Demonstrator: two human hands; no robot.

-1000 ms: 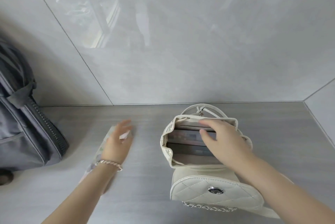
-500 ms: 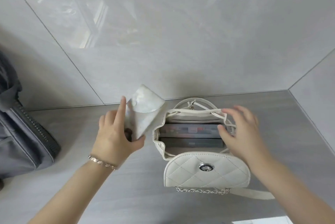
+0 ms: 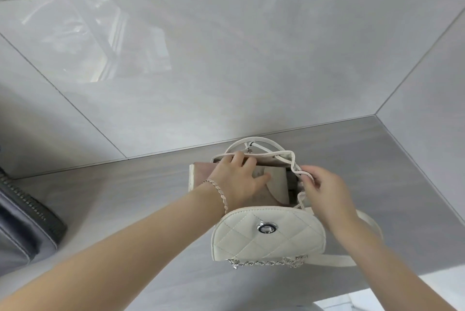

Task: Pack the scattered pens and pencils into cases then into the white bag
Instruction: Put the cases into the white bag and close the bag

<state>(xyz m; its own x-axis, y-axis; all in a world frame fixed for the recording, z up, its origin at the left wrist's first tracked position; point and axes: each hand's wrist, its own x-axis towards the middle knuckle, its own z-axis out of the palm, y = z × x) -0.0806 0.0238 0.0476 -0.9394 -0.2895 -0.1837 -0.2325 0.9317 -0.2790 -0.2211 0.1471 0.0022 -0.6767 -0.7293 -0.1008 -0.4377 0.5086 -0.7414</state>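
1. Head view: the left grip [image 3: 236, 181] holds the pale case [image 3: 198, 174], with fingers hooked over its far edge and the thumb on its face. The case lies across the mouth of the white bag [image 3: 266, 235], and its left end juts past the bag's side over the table [image 3: 125, 197].
2. The right grip [image 3: 324, 187] pinches the bag's rim [image 3: 293, 159] on the right and pulls the mouth wide.
3. We judge the main risk to be a jam. As it lies, the case looks longer than the mouth is wide, so pushing it flat could catch it on the rim. Dark things [image 3: 293, 183] already inside take up room too. We think tipping one end down first would help.
4. The bag is soft. If the right pinch slips, the rim could fold over the case, and a hard shove could slide or tip the bag.
5. The wall [image 3: 226, 71] stands just behind the bag, so there is little room that way. Open table lies to the left, and the grey bag [image 3: 27, 222] sits well apart.
6. The strap [image 3: 334, 260] trails near the table's front edge, where it could snag a sleeveless arm or drag.
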